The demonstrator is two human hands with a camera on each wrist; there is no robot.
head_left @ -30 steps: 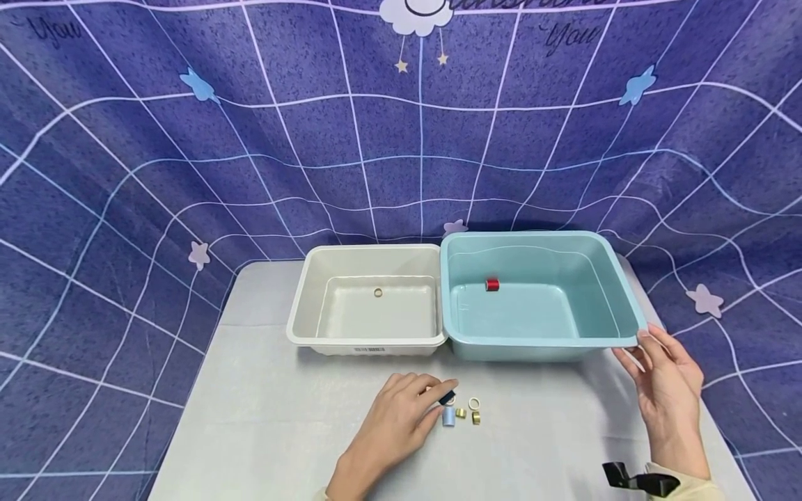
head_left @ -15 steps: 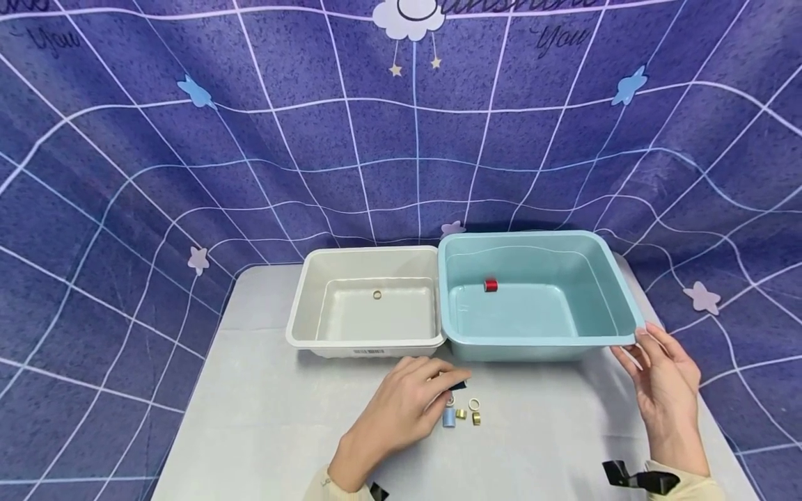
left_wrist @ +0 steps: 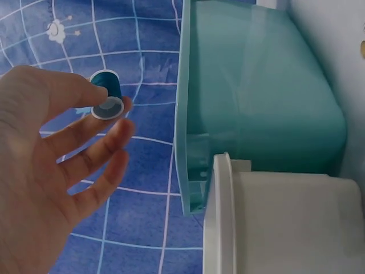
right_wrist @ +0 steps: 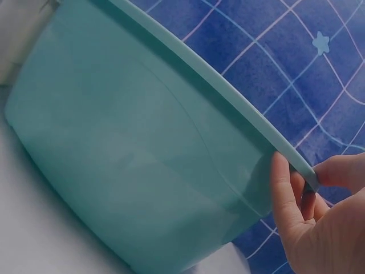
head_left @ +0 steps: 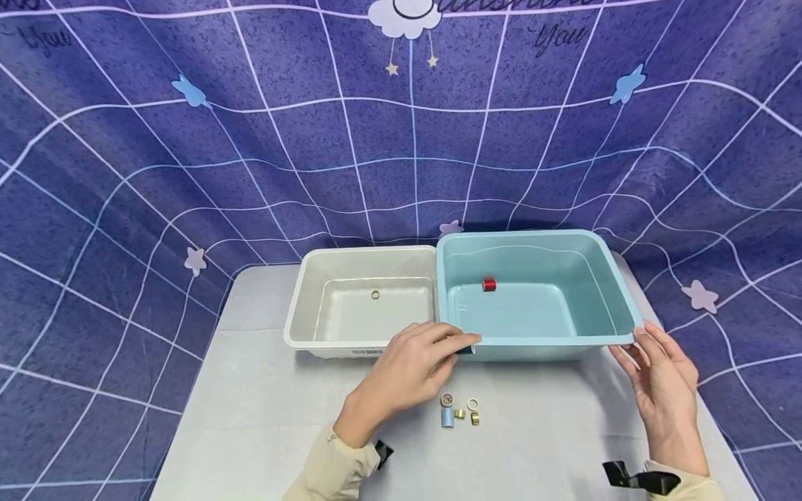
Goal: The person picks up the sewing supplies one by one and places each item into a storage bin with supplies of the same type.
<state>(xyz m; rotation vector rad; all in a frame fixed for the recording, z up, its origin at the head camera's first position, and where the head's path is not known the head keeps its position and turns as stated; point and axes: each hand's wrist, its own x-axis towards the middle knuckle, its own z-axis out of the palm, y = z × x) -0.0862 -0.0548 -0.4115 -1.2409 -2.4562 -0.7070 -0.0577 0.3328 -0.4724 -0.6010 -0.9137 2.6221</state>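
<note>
Between thumb and forefinger my left hand (head_left: pixel 413 365) pinches a dark teal thread spool (left_wrist: pixel 106 94). In the head view the hand is in front of the teal basin's near rim, covering most of the spool. My right hand (head_left: pixel 665 390) grips the front right corner of the teal basin (head_left: pixel 545 341), thumb and fingers on either side of the rim (right_wrist: pixel 285 149). A red thread spool (head_left: pixel 489 284) lies inside that basin. To its left stands a white basin (head_left: pixel 363 344) with a small gold ring (head_left: pixel 375 295) in it.
On the table (head_left: pixel 250 417) before the basins lie a light blue thread spool (head_left: pixel 447 417), a brownish spool seen end-on (head_left: pixel 447 400), a pale ring (head_left: pixel 473 403) and two gold rings (head_left: pixel 475 419). A blue patterned curtain (head_left: pixel 313 139) hangs behind and at both sides.
My left hand has lifted the dark spool from among the small things and carried it forward and slightly right to the teal basin's front rim. My right hand stays at the corner.
</note>
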